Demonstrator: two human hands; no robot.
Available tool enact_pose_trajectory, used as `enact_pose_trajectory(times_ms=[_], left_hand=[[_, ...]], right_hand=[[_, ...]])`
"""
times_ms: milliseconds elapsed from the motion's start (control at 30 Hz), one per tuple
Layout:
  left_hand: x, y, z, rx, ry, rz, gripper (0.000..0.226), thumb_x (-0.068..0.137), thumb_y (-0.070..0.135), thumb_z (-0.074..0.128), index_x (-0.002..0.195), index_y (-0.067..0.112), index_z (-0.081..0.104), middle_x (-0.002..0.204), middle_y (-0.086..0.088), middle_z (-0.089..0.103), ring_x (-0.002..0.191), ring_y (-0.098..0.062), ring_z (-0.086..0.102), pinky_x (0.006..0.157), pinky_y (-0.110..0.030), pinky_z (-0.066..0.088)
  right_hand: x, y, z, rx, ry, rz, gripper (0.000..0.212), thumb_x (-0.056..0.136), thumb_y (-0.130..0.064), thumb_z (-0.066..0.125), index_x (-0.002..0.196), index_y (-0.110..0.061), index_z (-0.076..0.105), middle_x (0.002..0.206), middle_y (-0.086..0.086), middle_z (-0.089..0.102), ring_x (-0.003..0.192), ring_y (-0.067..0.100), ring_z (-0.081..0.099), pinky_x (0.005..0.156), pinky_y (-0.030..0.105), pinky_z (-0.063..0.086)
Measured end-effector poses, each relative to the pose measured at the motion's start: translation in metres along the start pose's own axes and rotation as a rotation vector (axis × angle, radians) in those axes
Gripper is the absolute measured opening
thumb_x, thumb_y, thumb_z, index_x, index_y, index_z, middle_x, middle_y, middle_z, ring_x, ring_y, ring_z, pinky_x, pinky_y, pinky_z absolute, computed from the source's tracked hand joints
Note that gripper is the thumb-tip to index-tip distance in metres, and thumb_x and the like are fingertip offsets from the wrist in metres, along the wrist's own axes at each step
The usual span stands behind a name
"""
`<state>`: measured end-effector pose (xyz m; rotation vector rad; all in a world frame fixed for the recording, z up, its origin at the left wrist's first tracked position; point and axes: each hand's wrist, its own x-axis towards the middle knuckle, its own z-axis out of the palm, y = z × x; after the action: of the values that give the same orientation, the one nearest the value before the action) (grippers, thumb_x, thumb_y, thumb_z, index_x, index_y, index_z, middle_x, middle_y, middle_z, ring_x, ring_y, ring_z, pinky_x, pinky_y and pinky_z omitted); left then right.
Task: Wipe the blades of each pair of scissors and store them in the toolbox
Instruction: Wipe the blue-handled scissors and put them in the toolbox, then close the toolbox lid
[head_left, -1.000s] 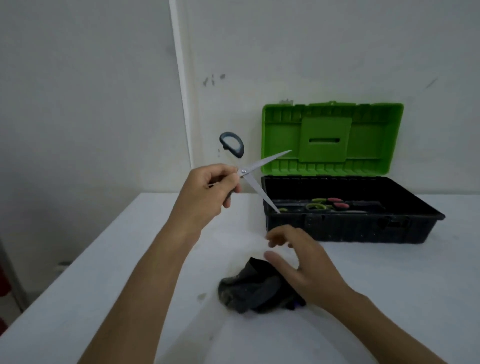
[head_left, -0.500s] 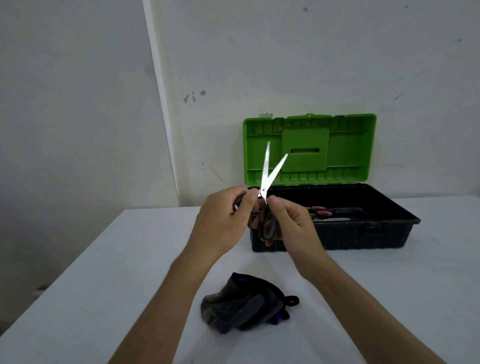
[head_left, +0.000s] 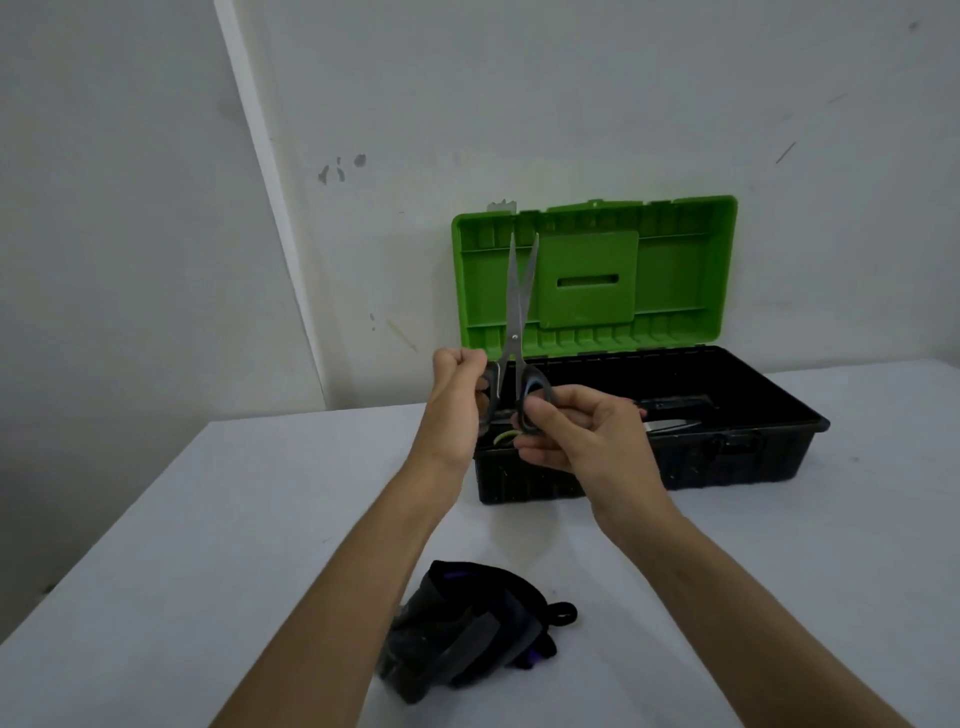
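Steel-bladed scissors (head_left: 519, 306), rubbery loops in both hands (head_left: 457, 395).

Toolbox (head_left: 727, 457) mouth lies open; upright lid (head_left: 675, 270) walls its far side.

No text, label, brand, number or sign is showing legibly anywhere in the view.
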<state>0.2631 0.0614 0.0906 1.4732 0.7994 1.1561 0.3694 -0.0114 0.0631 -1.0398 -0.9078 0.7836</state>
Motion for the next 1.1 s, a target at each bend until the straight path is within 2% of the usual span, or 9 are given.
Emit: enact_pose_trajectory(times_ms=[133,267,367,500,700,800,867,1000,1100], left_hand=[[0.016,-0.010,0.020,0.011,-0.040,-0.054,0.019,0.106,0.032,0.034,0.090,0.021,0.030,0.090,-0.002,0.038,0.079,-0.015,0.039,0.065,-0.025,0.035],[0.046,-0.011,0.023,0.181,-0.099,-0.074,0.023,0.106,0.037,0.031,0.102,0.015,0.028,0.094,0.000,0.036,0.086,-0.015,0.039,0.069,-0.022,0.035],[0.076,-0.006,0.016,0.388,-0.101,0.049,0.021,0.102,0.033,0.043,0.109,0.016,0.032,0.092,0.007,0.040,0.100,-0.016,0.044,0.086,-0.028,0.033],[0.122,-0.018,0.015,0.758,-0.218,0.283,0.009,0.099,0.027,0.051,0.105,0.020,0.047,0.094,0.004,0.051,0.104,-0.021,0.050,0.092,-0.034,0.039],[0.161,-0.030,0.034,1.120,-0.277,0.506,0.027,0.097,0.035,0.051,0.119,0.020,0.056,0.120,-0.001,0.050,0.119,-0.020,0.040,0.099,-0.037,0.037],[0.177,-0.023,0.044,1.171,-0.224,0.622,0.031,0.096,0.035,0.054,0.124,0.020,0.054,0.123,-0.002,0.046,0.121,-0.020,0.038,0.100,-0.037,0.037],[0.190,-0.014,0.051,1.192,-0.146,0.695,0.033,0.095,0.034,0.055,0.125,0.019,0.052,0.124,-0.003,0.045,0.121,-0.021,0.038,0.099,-0.035,0.036],[0.217,0.007,0.062,1.224,0.006,0.762,0.040,0.092,0.031,0.056,0.129,0.017,0.048,0.129,-0.007,0.042,0.124,-0.023,0.037,0.099,-0.034,0.036],[0.238,0.022,0.066,1.261,0.050,0.763,0.046,0.091,0.030,0.057,0.134,0.017,0.046,0.131,-0.008,0.041,0.123,-0.026,0.038,0.098,-0.036,0.038]], right_hand=[[0.020,0.000,-0.010,-0.020,0.021,0.006,0.010,0.090,-0.011,0.068,0.098,-0.008,0.071,0.084,0.009,0.077,0.076,0.022,0.075,0.070,0.029,0.061],[0.066,-0.010,-0.055,-0.351,0.025,0.040,0.009,0.086,-0.008,0.073,0.094,-0.012,0.072,0.079,0.005,0.077,0.072,0.021,0.075,0.068,0.029,0.061],[0.108,-0.016,-0.097,-0.708,-0.016,0.119,0.009,0.085,-0.013,0.077,0.094,-0.015,0.074,0.077,0.004,0.076,0.068,0.019,0.075,0.069,0.032,0.062],[0.151,-0.002,-0.126,-1.076,-0.271,0.259,0.006,0.090,-0.015,0.072,0.090,-0.015,0.078,0.071,0.004,0.075,0.062,0.019,0.073,0.063,0.027,0.061],[0.175,0.016,-0.124,-1.273,-0.478,0.311,0.015,0.083,-0.038,0.078,0.080,-0.024,0.076,0.070,-0.001,0.073,0.062,0.013,0.069,0.059,0.028,0.056],[0.178,0.012,-0.119,-1.569,-0.389,0.185,0.029,0.077,-0.056,0.077,0.090,-0.031,0.072,0.084,-0.013,0.066,0.083,0.012,0.065,0.072,0.030,0.052],[0.183,0.004,-0.114,-1.673,-0.234,-0.005,0.026,0.083,-0.055,0.069,0.098,-0.033,0.070,0.088,-0.013,0.066,0.089,0.016,0.065,0.070,0.029,0.048],[0.204,-0.023,-0.101,-1.468,0.104,-0.545,0.021,0.091,-0.034,0.063,0.108,-0.023,0.068,0.097,-0.003,0.066,0.094,0.019,0.060,0.068,0.029,0.046],[0.239,-0.052,-0.095,-1.486,0.240,-0.662,0.040,0.090,-0.035,0.062,0.126,-0.019,0.057,0.119,0.007,0.052,0.108,0.024,0.048,0.081,0.035,0.044]])
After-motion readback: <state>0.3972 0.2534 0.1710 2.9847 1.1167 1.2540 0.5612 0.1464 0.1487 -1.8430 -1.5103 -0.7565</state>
